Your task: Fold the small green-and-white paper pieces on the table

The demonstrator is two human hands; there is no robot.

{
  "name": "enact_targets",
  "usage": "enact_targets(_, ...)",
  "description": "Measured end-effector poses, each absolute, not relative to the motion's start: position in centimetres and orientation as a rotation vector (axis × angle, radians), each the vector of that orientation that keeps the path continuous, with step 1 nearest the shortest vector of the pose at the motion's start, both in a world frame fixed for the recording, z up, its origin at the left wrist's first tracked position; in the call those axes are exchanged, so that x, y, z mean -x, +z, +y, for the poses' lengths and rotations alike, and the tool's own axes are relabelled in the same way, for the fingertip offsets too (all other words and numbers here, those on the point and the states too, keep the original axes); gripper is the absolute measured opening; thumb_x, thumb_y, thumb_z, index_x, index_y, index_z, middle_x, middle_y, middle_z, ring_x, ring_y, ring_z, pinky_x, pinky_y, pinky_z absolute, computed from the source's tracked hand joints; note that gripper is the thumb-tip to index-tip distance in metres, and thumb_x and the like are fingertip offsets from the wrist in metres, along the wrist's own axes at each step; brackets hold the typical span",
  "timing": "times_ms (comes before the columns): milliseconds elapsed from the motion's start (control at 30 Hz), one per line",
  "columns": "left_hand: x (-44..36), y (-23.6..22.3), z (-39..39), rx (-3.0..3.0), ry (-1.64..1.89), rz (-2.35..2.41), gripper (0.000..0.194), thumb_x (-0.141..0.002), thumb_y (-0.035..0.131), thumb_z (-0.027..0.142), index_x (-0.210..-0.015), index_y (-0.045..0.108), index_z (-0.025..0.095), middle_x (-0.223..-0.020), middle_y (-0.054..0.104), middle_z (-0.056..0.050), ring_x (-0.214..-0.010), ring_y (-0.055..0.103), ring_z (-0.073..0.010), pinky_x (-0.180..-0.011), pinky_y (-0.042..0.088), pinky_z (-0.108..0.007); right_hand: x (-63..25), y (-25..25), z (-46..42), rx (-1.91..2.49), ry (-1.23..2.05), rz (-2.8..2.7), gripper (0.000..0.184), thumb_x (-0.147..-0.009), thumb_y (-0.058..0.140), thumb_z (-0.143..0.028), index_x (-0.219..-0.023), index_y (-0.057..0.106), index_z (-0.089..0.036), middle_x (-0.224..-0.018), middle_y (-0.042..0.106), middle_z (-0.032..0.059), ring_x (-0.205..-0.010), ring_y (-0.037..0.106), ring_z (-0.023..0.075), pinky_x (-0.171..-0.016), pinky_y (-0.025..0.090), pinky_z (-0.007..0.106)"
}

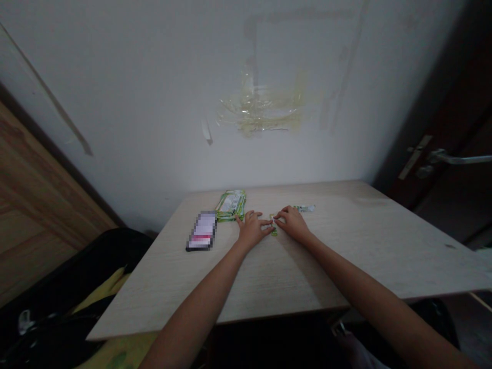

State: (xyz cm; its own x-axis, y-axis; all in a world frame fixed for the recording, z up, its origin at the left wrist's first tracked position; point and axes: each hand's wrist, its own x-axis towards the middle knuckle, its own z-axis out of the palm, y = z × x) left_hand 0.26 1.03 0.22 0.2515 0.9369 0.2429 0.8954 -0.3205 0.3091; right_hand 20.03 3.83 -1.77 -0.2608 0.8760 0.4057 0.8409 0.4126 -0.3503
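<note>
Both my hands rest on a pale wooden table (346,246) near its far edge. My left hand (251,228) lies with its fingers stretched toward a small green and white piece (273,225) between the hands. My right hand (292,221) has its fingers curled and pinched at that same small piece. I cannot make out what the piece is. A green and white packet (231,204) lies just beyond my left hand. A small torn strip (305,208) lies just beyond my right hand.
A phone (202,230) lies on the table left of my left hand. The white wall (154,102) behind bears tape residue (261,110). A dark door with a metal handle (449,158) stands at right. A black bag (77,287) sits low left.
</note>
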Motion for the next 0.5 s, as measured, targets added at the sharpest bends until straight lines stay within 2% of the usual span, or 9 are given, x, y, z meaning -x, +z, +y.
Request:
enact_targets(233,-0.23,0.16,1.06,-2.399,0.558,1.775,0.033,-0.084,0.059,0.064,-0.11,0.072,0.049,-0.141,0.056,0.0,-0.137,0.032,-0.0348,-0.111,0.007,-0.07,-20.29,-1.26,3.68,1.444,0.125,-2.143,0.024,-0.085,0.068,-0.037,-0.103,0.076,-0.024,-0.111,0.061,0.0098,-0.107,0.057,0.0241,-0.1,0.043,0.038)
enact_targets(500,-0.08,-0.17,1.2,-2.412,0.59,1.763,0.033,-0.084,0.058,0.066,-0.109,0.072,0.049,-0.14,0.057,-0.001,-0.137,0.034,-0.0342,-0.11,0.006,-0.073,-20.89,-1.48,3.71,1.358,0.213,-2.155,0.031,-0.081,0.073,-0.036,-0.109,0.075,-0.023,-0.114,0.06,0.0108,-0.11,0.056,0.024,-0.102,0.043,0.038)
